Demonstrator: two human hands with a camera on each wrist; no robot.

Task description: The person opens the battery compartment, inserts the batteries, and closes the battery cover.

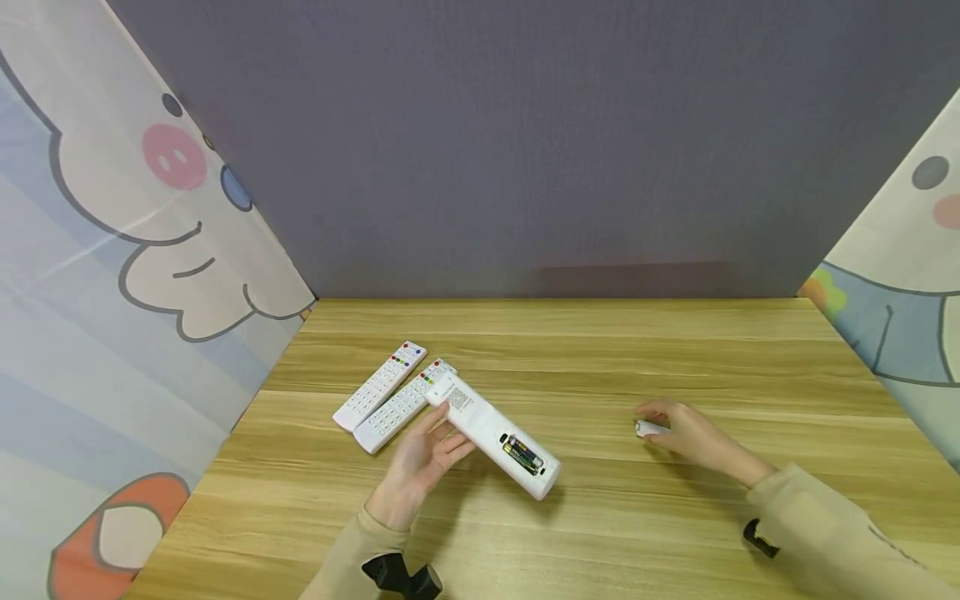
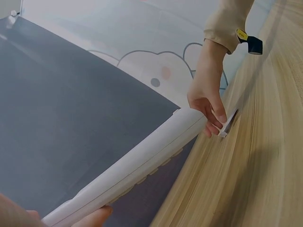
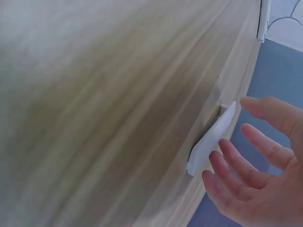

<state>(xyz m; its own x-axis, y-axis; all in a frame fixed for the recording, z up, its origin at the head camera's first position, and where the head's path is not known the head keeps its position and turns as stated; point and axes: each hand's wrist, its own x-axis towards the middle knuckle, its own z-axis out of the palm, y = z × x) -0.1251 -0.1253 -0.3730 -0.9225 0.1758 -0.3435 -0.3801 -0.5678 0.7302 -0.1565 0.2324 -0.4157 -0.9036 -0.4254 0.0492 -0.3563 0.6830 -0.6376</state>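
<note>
In the head view my left hand [image 1: 417,471] holds a white remote control [image 1: 483,421] by one end, back side up and raised over the table. Its battery compartment is uncovered, and batteries [image 1: 522,455] lie inside. Over to the right, my right hand [image 1: 693,437] is at a small white battery cover [image 1: 652,428]. The right wrist view shows that cover [image 3: 210,139] on the tabletop, with the thumb and loosely bent fingers [image 3: 232,163] spread right beside it. In the left wrist view, the remote's button side faces down.
Two more white remote controls, one farther left [image 1: 378,387] and one partly behind the held remote [image 1: 397,412], lie button side up on the wooden table [image 1: 562,333]. A grey panel [image 1: 525,150] rises along the back edge. Cartoon-printed sheets [image 1: 90,275] hang at both sides.
</note>
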